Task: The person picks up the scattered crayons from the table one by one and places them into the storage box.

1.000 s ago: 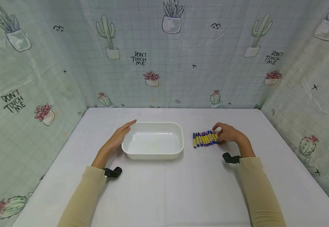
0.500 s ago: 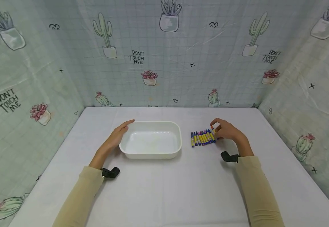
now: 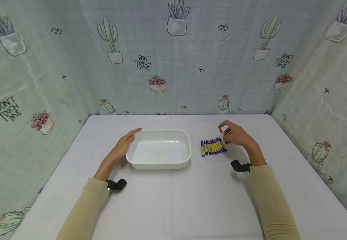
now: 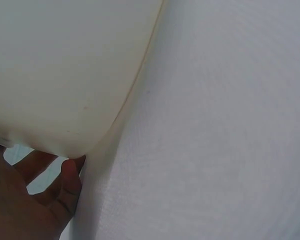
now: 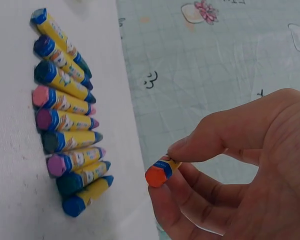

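An orange crayon (image 5: 157, 175) with a yellow wrapper is pinched between the thumb and fingers of my right hand (image 3: 236, 134). It is raised just behind the right end of a row of several crayons (image 3: 212, 146) on the table. In the right wrist view the crayons (image 5: 67, 122) lie side by side, blue, green, purple and pink among them. My left hand (image 3: 124, 145) rests against the left side of a white rectangular dish (image 3: 161, 165), forefinger stretched along its far corner. The left wrist view shows the fingertips (image 4: 71, 172) touching the dish's outer wall (image 4: 55, 100).
A white cloth (image 3: 173, 206) covers the table. Behind it and along both sides hang fabric walls (image 3: 173, 66) printed with cacti and lettering. Each wrist carries a black camera mount, as on the right (image 3: 240, 166). The dish stands left of the crayons.
My right hand has taken the orange crayon from the row's right end and lifted it up and slightly away. The left hand stays at the dish. The head view has shifted a little.
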`<state>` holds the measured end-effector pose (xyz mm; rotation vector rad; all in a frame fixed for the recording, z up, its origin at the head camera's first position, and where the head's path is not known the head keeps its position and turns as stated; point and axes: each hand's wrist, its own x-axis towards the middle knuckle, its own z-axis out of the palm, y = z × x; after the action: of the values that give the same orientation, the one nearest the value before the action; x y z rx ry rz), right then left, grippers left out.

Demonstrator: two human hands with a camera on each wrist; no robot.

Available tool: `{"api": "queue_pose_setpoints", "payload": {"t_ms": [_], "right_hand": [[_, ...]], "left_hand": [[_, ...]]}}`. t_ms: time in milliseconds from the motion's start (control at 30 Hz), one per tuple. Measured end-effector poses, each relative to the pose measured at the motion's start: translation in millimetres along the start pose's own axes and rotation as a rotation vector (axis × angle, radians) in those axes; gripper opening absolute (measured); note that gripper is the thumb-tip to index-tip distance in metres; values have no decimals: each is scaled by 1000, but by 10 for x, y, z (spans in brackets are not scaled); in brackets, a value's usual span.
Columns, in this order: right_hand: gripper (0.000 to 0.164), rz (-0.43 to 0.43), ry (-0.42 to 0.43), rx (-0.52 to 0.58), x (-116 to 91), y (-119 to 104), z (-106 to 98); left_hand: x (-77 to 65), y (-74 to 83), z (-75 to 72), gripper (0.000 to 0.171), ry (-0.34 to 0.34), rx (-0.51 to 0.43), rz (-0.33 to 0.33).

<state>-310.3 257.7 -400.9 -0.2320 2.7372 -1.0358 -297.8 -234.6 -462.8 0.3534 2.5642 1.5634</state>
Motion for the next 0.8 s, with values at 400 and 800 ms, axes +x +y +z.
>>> {"api": "queue_pose_setpoints", "payload": {"t_ms": [400,800], "right_hand": [[51,-81,23,-75,14,-235,89],[49,-143,-6,-124,194,-511,119]], "left_hand": [[31,-9,4,48,0,-1,27],[35,-18,-45,49,-26,-51,1]]}}
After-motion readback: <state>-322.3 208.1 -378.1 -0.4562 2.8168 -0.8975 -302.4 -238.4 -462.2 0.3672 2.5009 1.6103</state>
